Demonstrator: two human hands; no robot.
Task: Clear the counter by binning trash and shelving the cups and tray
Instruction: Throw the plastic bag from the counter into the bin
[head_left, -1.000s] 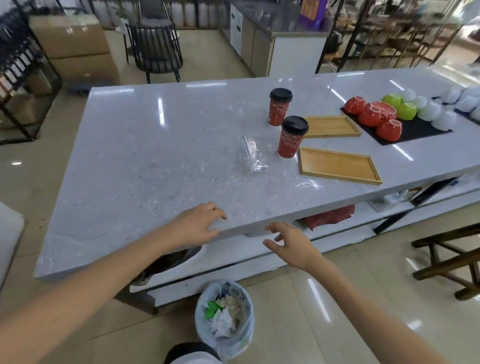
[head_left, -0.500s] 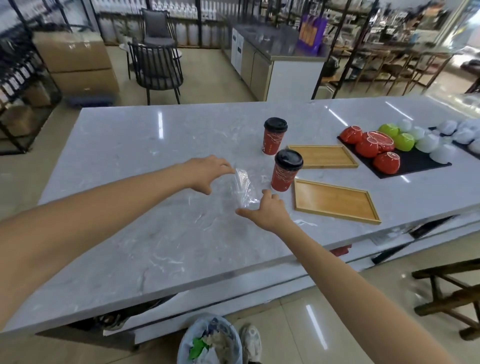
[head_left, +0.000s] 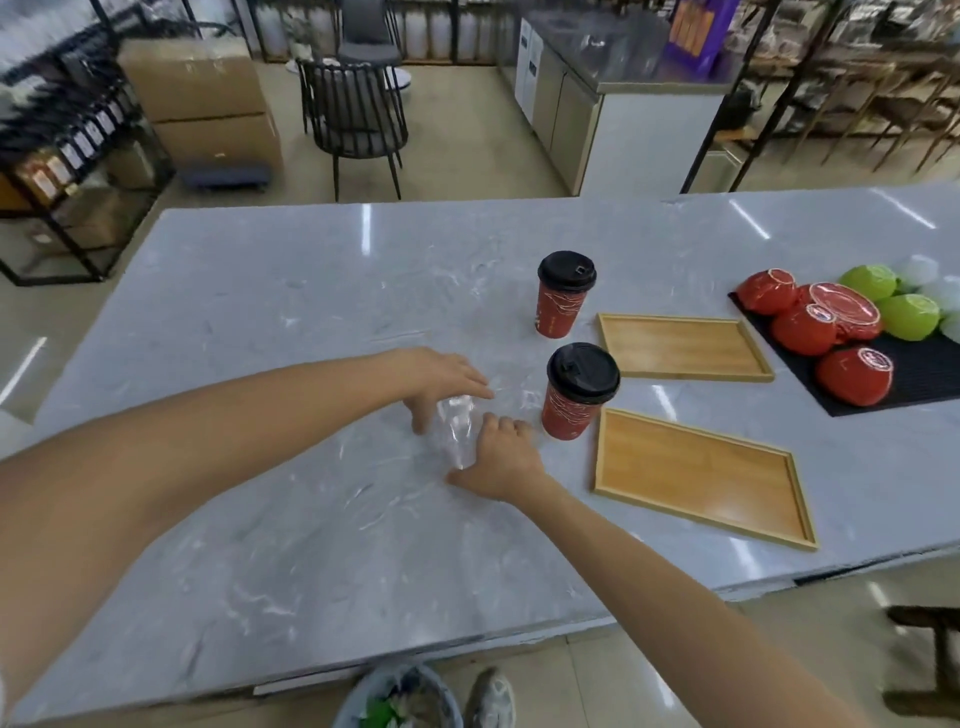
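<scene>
Your left hand (head_left: 441, 382) and right hand (head_left: 501, 454) flank the crumpled clear plastic wrapper (head_left: 460, 423) lying on the marble counter (head_left: 260, 312), just left of the near red paper cup (head_left: 574, 395). Both hands have loose fingers touching the film, with neither clamped yet. Gather it inward from both sides, bunch it tightly, keep your right knuckles off the cup, then carry it to the bin (head_left: 400, 699) below the counter's near edge.

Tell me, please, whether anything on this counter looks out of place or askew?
A crumpled clear plastic wrapper lies loose between both hands beside the nearer red cup, and the nearer wooden tray sits skewed to the counter edge.
</scene>
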